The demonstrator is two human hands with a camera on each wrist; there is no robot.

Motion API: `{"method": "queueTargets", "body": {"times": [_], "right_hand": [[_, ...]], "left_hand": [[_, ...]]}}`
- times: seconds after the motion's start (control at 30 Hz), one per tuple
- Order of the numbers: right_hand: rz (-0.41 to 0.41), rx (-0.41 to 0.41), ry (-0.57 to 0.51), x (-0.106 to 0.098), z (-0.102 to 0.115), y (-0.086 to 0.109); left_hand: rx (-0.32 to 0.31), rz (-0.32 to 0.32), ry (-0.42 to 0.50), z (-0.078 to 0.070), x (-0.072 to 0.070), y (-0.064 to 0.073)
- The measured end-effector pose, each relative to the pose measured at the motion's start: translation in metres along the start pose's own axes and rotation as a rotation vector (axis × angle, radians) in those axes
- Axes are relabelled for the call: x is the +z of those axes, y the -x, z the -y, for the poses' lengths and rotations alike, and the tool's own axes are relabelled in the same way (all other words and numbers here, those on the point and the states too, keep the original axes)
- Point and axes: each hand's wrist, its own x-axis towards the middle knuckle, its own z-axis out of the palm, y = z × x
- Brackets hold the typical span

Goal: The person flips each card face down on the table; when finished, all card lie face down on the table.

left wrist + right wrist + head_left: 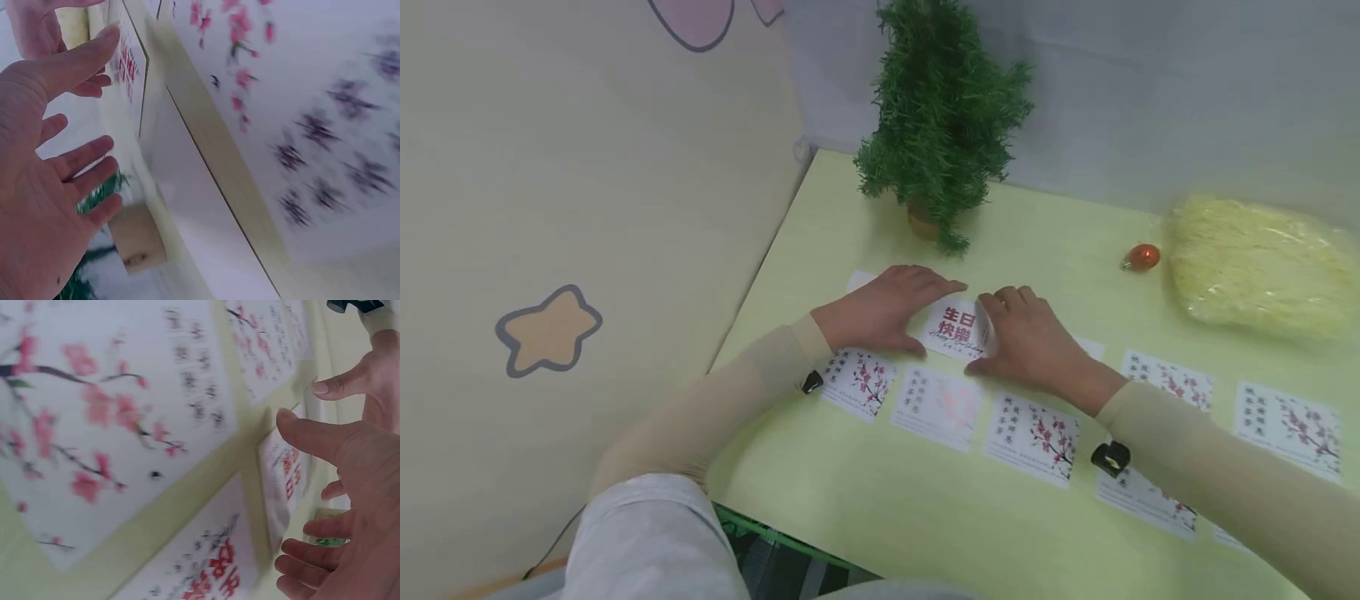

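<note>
A white square card (957, 327) with red Chinese characters and a script line lies on the pale table between both hands. My left hand (891, 308) is at its left side, fingers extended and thumb spread apart. My right hand (1030, 337) spans the right side, thumb near the close corner and fingers near the far one. That side of the card looks slightly curled up in the right wrist view, where the card (286, 472) shows beside the thumb. Whether the fingertips touch it I cannot tell. A blank-looking white card (194, 194) lies by the left hand.
Blossom-printed cards (1033, 437) lie in a row nearer the body, with others to the right. A small artificial tree (936, 117) stands behind. A red ornament (1142, 257) and a bag of yellow shredded filler (1262, 267) sit at the back right.
</note>
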Motion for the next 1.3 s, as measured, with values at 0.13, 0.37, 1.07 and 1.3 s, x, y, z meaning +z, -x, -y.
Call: {"method": "queueTargets", "body": {"times": [0.13,0.37,1.07,1.3], "right_hand": [[0.009,0.012,-0.051,0.006,-0.005,0.007],[-0.052,-0.026,-0.048,0.009,-0.006,0.009],[-0.161,-0.026,-0.188,0.014,0.003,0.002],[-0.194,0.043,-0.463,0.009,0.001,0.002]], "left_hand": [[0.000,0.083,-0.082,-0.008,0.000,-0.020],[0.019,0.091,-0.067,-0.010,0.002,-0.033],[0.077,-0.011,0.236,-0.030,-0.020,-0.024],[0.165,-0.158,0.484,-0.029,-0.009,-0.025]]}}
